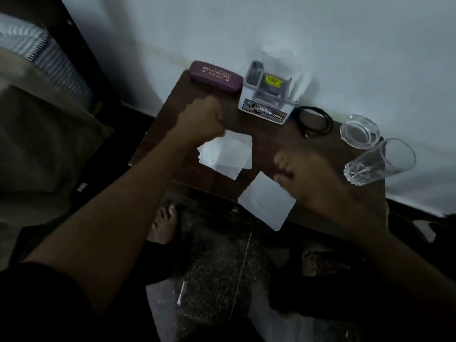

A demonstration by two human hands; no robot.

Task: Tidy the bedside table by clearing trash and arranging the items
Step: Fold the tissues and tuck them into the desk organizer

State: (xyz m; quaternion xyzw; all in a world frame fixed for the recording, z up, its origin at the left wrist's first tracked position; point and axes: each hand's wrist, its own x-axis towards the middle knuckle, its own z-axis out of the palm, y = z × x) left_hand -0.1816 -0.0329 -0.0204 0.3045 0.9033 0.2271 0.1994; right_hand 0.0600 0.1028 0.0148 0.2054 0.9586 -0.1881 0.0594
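Observation:
A dark wooden bedside table stands against a white wall. On it lie a maroon glasses case, a white plastic organiser, a coiled black cable, a glass ashtray, a tipped drinking glass and white paper sheets. My left hand is a closed fist over the table's left side, touching the top edge of the papers. My right hand hovers over the front right with fingers curled; another white sheet lies under it, overhanging the table's front edge.
A bed with a striped pillow and a grey pillow lies to the left. My bare foot stands on the speckled floor below the table. A small shiny object lies on the floor.

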